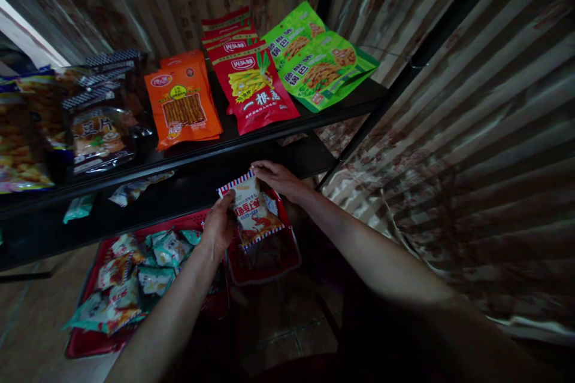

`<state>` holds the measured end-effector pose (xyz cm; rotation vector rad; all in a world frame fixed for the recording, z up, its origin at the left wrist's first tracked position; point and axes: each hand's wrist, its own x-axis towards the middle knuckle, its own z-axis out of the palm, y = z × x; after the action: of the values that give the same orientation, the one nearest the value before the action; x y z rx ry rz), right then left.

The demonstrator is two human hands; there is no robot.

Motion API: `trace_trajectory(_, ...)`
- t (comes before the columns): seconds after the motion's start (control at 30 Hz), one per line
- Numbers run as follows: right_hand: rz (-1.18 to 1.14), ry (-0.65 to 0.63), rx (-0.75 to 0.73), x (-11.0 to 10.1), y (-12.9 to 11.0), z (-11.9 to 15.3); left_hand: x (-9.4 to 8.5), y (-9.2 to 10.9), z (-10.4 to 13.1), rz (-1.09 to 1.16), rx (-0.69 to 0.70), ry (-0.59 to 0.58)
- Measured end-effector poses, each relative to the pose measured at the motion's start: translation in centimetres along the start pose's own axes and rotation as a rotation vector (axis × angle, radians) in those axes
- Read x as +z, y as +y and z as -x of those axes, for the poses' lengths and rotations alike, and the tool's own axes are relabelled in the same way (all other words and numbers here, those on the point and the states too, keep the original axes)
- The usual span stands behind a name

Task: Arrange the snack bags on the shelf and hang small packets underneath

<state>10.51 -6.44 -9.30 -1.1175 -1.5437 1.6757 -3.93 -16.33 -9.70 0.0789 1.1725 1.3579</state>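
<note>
A white and orange snack bag (257, 213) with striped ends is held above a small red basket (294, 254). My left hand (220, 222) grips its left edge, thumb on the front and the other fingers hidden behind. My right hand (281, 179) is at the bag's upper right corner, its fingers stretched out along the top edge. Whether it grips the bag I cannot tell. Beneath lies another packet, partly covered, in the basket. To the left, a larger red basket (81, 344) holds several teal and white snack packets (168, 249).
On the black shelf (188, 152) lie dark snack bags (101, 134), orange packets (182, 102), red packets (251, 87) and green pouches (317, 63). A lower shelf (40, 236) carries a few small packets. A black post (395, 81) and a pleated curtain (485, 149) stand at the right.
</note>
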Motion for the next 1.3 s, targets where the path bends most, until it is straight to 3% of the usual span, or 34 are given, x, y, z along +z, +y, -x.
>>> trace_trajectory(0.17,-0.103,-0.154,0.270,-0.4,0.5,1.1,-0.6,1.5,-1.5,0.106,0.025,0.200)
trace_trajectory(0.3,-0.158,-0.249,0.298,-0.4,1.2,1.4,-0.8,2.2,-2.0,0.190,0.061,0.287)
trace_trajectory(0.53,-0.137,-0.118,0.283,0.1,1.9,1.1,-1.4,2.3,-2.5,0.225,0.053,0.298)
trace_trajectory(0.73,-0.066,-0.178,0.261,0.0,2.1,1.3,-1.7,2.5,-2.6,0.225,0.091,0.189)
trace_trajectory(0.97,-0.145,-0.046,0.281,-0.1,2.9,1.0,-2.2,2.5,-2.2,0.287,0.043,-0.002)
trace_trajectory(1.13,-0.174,0.001,0.299,0.0,3.5,0.8,-2.2,0.8,-1.6,0.140,-0.079,-0.094)
trace_trajectory(1.3,-0.143,-0.016,0.310,0.3,4.1,1.1,-1.8,-1.0,-1.4,0.054,0.097,-0.196)
